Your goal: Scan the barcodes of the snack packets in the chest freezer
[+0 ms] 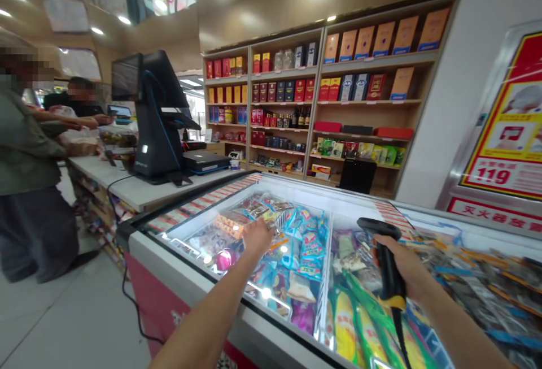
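My right hand [409,264] is wrapped round the grip of a black handheld barcode scanner [388,270], held upright over the chest freezer with its cord hanging down. Over the left half of the freezer [178,264], my left hand [256,237] has its fingers curled together. Whatever may be between those fingertips is too small to make out. Around that hand lie an orange-patterned pack [231,224], blue ice cream packets [311,247] and a round pink item [224,259]. Below the scanner are yellow-and-green corn-shaped packs [345,324].
A checkout counter [122,191] with a black point-of-sale terminal [156,120] adjoins the freezer. A person in a green jacket [27,143] stands at left; another person is behind the counter. Boxed goods fill wall shelves [279,78]. Small dark packets [486,278] cover the right side.
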Demonstrator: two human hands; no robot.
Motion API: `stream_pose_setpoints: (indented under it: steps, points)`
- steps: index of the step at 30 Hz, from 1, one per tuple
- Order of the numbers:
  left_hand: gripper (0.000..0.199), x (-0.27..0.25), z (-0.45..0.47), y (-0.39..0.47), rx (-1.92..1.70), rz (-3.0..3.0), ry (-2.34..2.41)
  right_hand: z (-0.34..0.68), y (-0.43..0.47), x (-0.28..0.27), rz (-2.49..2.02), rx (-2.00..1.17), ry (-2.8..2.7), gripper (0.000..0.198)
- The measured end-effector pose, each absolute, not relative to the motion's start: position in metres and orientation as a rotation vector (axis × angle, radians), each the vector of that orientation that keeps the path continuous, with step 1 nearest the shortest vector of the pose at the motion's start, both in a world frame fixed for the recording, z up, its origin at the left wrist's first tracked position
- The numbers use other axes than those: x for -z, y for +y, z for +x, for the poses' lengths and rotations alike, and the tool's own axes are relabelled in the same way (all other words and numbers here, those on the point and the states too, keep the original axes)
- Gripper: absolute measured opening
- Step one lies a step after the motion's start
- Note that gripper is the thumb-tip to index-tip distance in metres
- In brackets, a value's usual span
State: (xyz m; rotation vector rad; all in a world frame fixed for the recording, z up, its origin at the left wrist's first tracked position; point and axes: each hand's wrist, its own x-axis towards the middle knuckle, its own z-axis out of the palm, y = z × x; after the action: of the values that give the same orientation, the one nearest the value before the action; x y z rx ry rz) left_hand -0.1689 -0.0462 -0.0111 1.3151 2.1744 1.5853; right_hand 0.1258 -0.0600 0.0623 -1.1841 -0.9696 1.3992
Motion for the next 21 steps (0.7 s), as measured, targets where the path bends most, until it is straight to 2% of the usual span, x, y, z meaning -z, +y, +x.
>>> stream_pose_setpoints:
  steps: [4,9,13,15,18,21]
  points:
    - [0.033,0.008,-0.142,-0.027,-1.511,1.401,2.145,0.123,-0.057,-0.057,-1.155,-1.43,-1.037,0.014]
    - [0.026,-0.006,-0.12,-0.014,-1.07,1.353,2.335,0.132,-0.051,-0.05,-1.125,-1.457,-0.986,0.014]
    - [0.052,-0.029,-0.112,-0.014,-0.607,1.614,2.386,0.138,-0.05,-0.049,-1.134,-1.484,-0.93,0.013]
    - [0.058,-0.04,-0.106,-0.012,-0.477,1.915,2.271,0.139,-0.049,-0.049,-1.126,-1.502,-0.963,0.014]
    - [0.052,-0.048,-0.096,-0.006,-0.39,2.169,1.849,0.139,-0.046,-0.048,-1.116,-1.545,-1.002,0.014]
    - [0.032,-0.045,-0.097,0.0,-0.464,2.039,1.722,0.141,-0.042,-0.048,-1.108,-1.565,-1.001,0.012]
